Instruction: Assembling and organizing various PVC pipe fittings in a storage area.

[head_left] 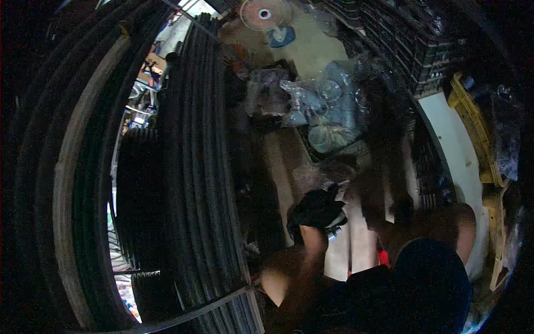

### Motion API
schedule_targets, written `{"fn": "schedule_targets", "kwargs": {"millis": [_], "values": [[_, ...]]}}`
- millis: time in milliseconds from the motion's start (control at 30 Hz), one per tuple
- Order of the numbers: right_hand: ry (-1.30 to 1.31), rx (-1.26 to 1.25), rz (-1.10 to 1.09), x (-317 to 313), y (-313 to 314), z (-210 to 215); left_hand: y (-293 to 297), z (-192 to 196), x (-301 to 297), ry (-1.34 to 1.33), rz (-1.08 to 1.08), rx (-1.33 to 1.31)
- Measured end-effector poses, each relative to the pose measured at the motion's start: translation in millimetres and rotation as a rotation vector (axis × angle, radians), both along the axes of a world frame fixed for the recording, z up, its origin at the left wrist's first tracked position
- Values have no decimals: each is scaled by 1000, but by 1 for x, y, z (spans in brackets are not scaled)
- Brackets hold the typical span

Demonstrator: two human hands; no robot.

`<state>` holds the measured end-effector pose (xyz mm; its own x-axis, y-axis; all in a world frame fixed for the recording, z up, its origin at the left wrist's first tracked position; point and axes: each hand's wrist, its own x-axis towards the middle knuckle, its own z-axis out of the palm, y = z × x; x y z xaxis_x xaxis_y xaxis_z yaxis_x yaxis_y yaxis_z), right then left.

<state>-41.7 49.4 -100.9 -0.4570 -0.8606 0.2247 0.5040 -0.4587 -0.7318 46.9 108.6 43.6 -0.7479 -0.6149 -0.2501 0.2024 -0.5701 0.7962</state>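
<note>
Light: dim overall; daylight entered far above the fingers, near the fan [265, 15].
Blur: right hand [384, 214] was motion-smeared.
Edges: the fisheye bent the lines, and the rim was black.

The person's forearms are bare from the elbow down, with no sleeves, wristwatch or bands showing on them. The left hand [318, 209] wears a black work glove, loose and creased, that ends at the wrist in a bunched cuff. The right hand [384, 214] is blurred and dim, so whether it is gloved cannot be told. Lower down, the body is clothed in dark fabric, navy or black, with a rounded dark blue shape at the right knee and a small red patch beside it.
</note>
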Motion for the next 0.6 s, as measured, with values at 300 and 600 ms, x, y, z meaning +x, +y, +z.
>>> {"fn": "schedule_targets", "kwargs": {"millis": [300,600], "values": [[179,49,148,45,-7,11,11,-10,-20,-5,140,90],[584,306,106,-22,129,85,-33,-45,-12,-36,130,-139]]}}
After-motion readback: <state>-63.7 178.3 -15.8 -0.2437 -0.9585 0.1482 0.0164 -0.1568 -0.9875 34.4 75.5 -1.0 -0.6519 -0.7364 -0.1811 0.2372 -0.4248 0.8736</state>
